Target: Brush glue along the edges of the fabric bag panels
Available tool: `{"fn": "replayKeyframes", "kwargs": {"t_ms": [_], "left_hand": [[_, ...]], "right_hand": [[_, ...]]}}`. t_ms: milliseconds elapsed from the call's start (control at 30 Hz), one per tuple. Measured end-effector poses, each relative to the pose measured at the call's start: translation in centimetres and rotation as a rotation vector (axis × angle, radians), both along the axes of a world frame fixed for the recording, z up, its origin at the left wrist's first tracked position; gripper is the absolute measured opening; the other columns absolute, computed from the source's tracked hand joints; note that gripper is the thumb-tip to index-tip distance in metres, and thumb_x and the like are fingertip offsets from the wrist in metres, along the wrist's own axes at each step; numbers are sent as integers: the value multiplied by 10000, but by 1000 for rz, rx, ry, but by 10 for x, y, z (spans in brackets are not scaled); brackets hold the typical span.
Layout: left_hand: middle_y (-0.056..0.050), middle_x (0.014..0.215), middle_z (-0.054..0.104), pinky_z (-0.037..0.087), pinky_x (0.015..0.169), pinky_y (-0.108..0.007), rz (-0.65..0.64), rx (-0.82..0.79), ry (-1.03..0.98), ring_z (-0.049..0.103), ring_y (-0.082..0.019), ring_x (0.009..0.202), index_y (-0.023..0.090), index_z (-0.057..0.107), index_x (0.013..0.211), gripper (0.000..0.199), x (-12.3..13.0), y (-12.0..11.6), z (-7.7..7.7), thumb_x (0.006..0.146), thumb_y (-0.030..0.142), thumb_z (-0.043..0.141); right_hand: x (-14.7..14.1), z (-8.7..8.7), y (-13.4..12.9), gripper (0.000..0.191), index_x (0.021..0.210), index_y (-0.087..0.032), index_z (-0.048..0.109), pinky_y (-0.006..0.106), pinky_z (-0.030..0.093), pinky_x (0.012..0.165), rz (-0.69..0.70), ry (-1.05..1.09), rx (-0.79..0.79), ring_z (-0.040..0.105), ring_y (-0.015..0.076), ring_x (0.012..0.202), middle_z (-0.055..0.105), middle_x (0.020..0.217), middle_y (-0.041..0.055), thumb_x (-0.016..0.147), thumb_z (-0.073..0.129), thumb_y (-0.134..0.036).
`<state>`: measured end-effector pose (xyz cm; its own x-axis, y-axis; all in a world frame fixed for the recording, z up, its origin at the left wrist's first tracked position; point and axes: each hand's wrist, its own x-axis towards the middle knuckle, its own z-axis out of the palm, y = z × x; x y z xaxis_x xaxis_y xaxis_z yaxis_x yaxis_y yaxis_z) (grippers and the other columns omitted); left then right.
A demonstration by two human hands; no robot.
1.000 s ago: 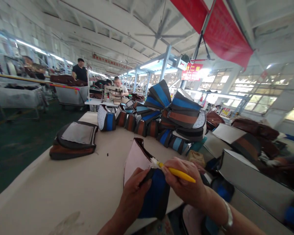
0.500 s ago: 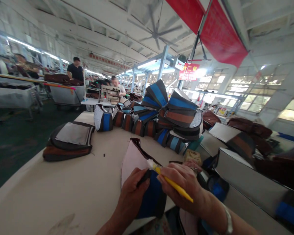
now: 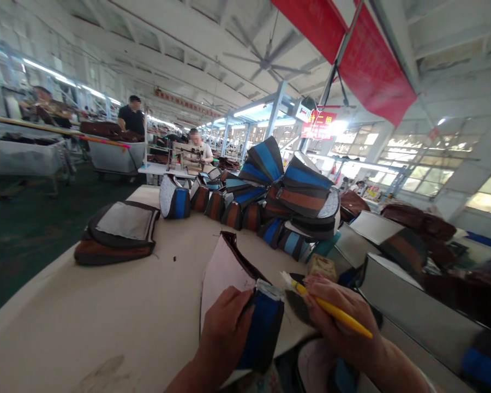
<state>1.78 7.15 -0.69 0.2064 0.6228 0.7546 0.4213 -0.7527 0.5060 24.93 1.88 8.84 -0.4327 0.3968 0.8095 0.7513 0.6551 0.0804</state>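
A curved piece (image 3: 265, 322) with a blue and dark grey striped side and a pale pink inner face stands at the table's front edge. My left hand (image 3: 227, 322) grips its upper edge, thumb and fingers pressed together. Along the top of the blue stripe runs a whitish strip. To the right of the piece, my right hand (image 3: 339, 314) holds a yellow-handled brush (image 3: 341, 316), its white bristles pointing up and left, apart from the piece. Just beyond that hand sits a yellowish block-like container (image 3: 321, 267).
Striped blue, brown and grey pieces (image 3: 306, 188) are piled at the table's back. A folded grey and brown piece (image 3: 118, 232) lies at the left of the table (image 3: 147, 305). More panels fill the right. Several people work in the background.
My right hand has moved right with the brush, away from the piece's top edge. The whitish strip there now shows. My left hand still grips the piece.
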Motion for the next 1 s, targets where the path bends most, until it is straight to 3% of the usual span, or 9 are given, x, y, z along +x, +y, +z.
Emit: {"fn": "replayKeyframes", "kwargs": {"t_ms": [100,167,300,400,533,667,767,900,1000], "left_hand": [[-81,830,629,512,664,-316,155,359,230,592,-201,729,108,630,1126,248,7,-1,-11,993,120,421],[-84,815,630,499,640,-339,180,446,322,559,-205,681,95,618,1137,254,10,-5,-15,989,100,411],[-86,822,621,474,606,-362,171,460,410,537,-213,667,81,597,1157,250,12,-12,-17,997,111,408],[-85,825,607,473,617,-365,170,454,456,538,-216,690,61,588,1159,238,11,-13,-17,998,116,421],[-79,832,598,469,628,-363,153,448,480,532,-213,698,46,581,1165,236,12,-13,-17,986,91,434],[-72,820,590,454,606,-363,150,443,479,523,-216,686,63,587,1128,232,13,-14,-15,997,99,398],[-74,823,593,458,620,-360,168,455,468,527,-214,695,53,578,1148,245,12,-15,-14,994,83,391],[-71,815,591,456,615,-357,146,415,495,527,-214,687,105,603,1026,219,13,-18,-14,1008,119,384],[-78,817,604,465,611,-363,153,441,481,534,-219,688,79,601,1095,237,11,-16,-15,1001,109,385]], "right_hand": [[-15,13,-2,60,980,-232,567,282,517,602,40,123,-41,672,155,639,702,784,15,970,552,-174],[-26,19,-1,66,983,-225,564,268,480,572,114,126,-96,628,136,601,666,743,-2,966,548,-164],[-35,21,8,114,861,-218,533,272,380,546,211,-61,-232,520,117,550,562,656,-36,938,523,-134],[-30,22,14,147,807,-218,506,277,341,549,185,-148,-247,486,115,549,531,640,-42,923,527,-130],[-29,24,17,116,852,-211,526,271,350,572,173,-155,-237,503,120,581,567,678,-29,954,518,-158],[-33,24,24,149,830,-214,518,280,336,561,190,-315,-290,508,132,574,560,665,-25,970,488,-173],[-36,24,27,144,840,-209,525,278,356,579,167,-278,-263,523,137,594,565,679,-14,973,480,-176],[-37,24,30,175,817,-208,529,286,338,554,204,-396,-352,518,136,581,573,675,-14,982,476,-188],[-33,24,34,197,790,-208,531,294,346,552,147,-422,-277,529,145,586,585,673,-4,974,476,-165]]}}
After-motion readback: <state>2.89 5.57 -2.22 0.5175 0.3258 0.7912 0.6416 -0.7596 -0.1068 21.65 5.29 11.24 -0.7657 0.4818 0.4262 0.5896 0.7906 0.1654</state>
